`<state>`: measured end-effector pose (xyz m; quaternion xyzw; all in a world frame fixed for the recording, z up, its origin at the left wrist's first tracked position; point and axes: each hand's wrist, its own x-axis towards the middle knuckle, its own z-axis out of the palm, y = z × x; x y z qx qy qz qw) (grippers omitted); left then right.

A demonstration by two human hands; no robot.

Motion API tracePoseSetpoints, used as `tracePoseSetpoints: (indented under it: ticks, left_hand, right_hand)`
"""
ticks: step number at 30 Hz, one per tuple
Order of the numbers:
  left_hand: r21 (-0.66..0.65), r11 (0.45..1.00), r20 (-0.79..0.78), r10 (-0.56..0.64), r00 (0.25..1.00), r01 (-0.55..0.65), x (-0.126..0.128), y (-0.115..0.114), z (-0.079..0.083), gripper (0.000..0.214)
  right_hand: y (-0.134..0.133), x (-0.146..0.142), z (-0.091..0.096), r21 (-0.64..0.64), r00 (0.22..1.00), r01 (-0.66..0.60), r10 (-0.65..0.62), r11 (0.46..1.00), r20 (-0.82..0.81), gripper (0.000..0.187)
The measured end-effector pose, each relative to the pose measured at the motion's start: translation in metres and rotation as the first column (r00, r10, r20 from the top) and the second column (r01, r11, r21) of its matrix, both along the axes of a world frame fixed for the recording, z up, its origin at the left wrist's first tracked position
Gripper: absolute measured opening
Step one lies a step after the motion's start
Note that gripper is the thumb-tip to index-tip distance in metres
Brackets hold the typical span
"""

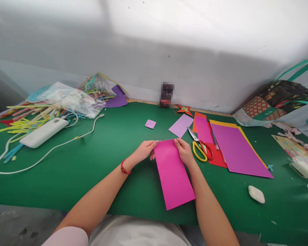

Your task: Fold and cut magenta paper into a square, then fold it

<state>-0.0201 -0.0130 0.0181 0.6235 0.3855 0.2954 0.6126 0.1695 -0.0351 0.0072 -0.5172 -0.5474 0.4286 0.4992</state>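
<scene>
A long pink sheet of paper (173, 174) lies on the green table (97, 160), running from the table's near edge toward the middle. My left hand (143, 151) pinches its far left corner. My right hand (183, 151) pinches its far right corner. Both hands have fingers closed on the sheet's top edge. A red cord bracelet circles my left wrist.
Yellow-handled scissors (200, 147) lie just right of my right hand beside stacked purple, red and orange sheets (236, 150). A small purple folded piece (150, 124) lies farther back. A white power bank (43, 132) with cable and coloured straws sit left. A white eraser (256, 194) lies near right.
</scene>
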Motion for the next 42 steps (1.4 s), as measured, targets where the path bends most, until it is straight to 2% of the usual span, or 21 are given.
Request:
tracePoseSetpoints:
  ticks: [7, 12, 15, 20, 26, 31, 36, 42]
  left_hand:
    - [-0.007, 1.0, 0.015, -0.019, 1.0, 0.019, 0.0, 0.001, -0.004, 0.054]
    - [-0.024, 0.999, 0.043, -0.019, 0.999, 0.02, 0.002, -0.001, -0.002, 0.049]
    - [-0.037, 0.998, 0.016, -0.042, 0.999, 0.043, 0.005, -0.004, -0.002, 0.046]
    - [-0.031, 0.999, -0.016, -0.015, 1.0, 0.015, 0.008, -0.006, -0.002, 0.044]
    - [-0.028, 0.996, 0.032, -0.088, 0.996, 0.089, 0.007, -0.007, -0.002, 0.048]
    - [-0.07, 0.982, 0.004, -0.176, 0.984, 0.176, 0.009, -0.009, -0.009, 0.049]
    - [-0.057, 0.985, -0.057, -0.164, 0.985, 0.161, 0.009, -0.006, -0.012, 0.048]
    - [-0.094, 0.976, -0.015, -0.201, 0.98, 0.198, 0.009, -0.008, -0.009, 0.045]
  right_hand:
    - [0.0, 0.001, -0.003, 0.005, 1.0, -0.001, 0.001, 1.0, 0.018, 0.044]
    - [0.0, 0.002, 0.0, 0.028, 0.998, 0.033, -0.035, 0.999, 0.047, 0.046]
    - [-0.001, 0.001, 0.003, 0.037, 0.997, 0.051, -0.053, 0.998, 0.048, 0.047]
    - [-0.001, 0.0, 0.004, 0.024, 0.999, 0.037, -0.037, 0.999, 0.026, 0.047]
    - [-0.001, 0.001, 0.003, 0.049, 0.997, 0.075, -0.076, 0.996, 0.018, 0.046]
    - [-0.002, 0.0, 0.003, 0.049, 0.992, 0.123, -0.123, 0.991, -0.001, 0.044]
    - [-0.001, -0.001, 0.0, 0.043, 0.991, 0.131, -0.131, 0.99, -0.004, 0.043]
    - [-0.001, 0.0, -0.001, 0.048, 0.989, 0.15, -0.15, 0.988, -0.005, 0.043]
